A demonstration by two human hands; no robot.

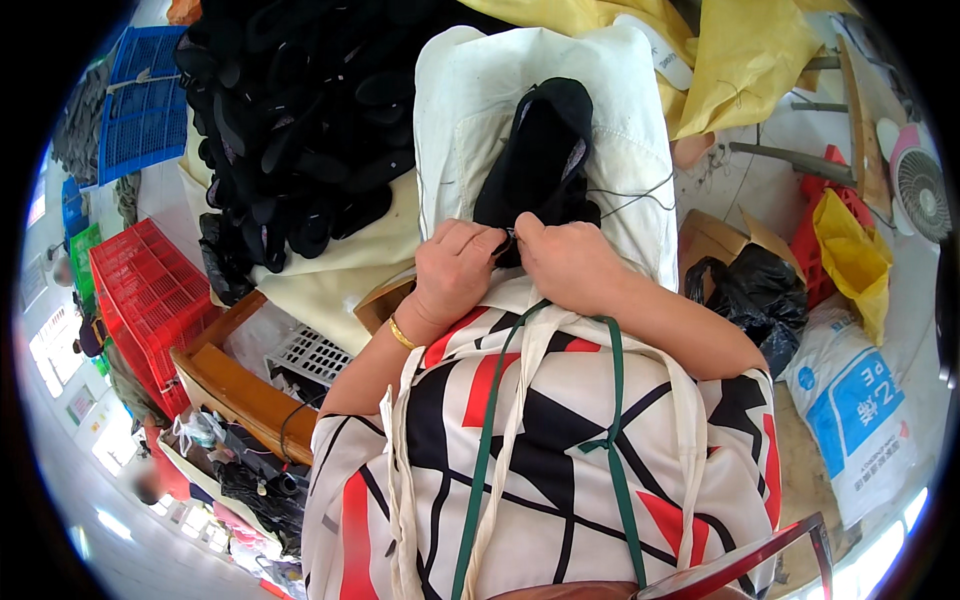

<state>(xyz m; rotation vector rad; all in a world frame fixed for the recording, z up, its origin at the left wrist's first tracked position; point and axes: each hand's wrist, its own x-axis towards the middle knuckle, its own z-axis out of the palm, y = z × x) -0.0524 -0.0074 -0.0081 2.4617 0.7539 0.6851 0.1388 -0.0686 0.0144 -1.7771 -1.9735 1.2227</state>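
A black cloth shoe lies on a padded white cloth in front of me, its opening showing a patterned lining. At its near end, my left hand is closed, thumb and fingers pinching the edge. Close beside it, my right hand is also closed in a pinch. A small dark, shiny bit shows between the fingertips, too small to name, and what the right fingers grip is hidden. Dark thread trails from the shoe across the white cloth to the right.
A big heap of black shoes lies at the far left. Red crates and a wooden drawer stand left. Right are a black plastic bag, a white-and-blue sack and a fan. Yellow sheeting hangs behind.
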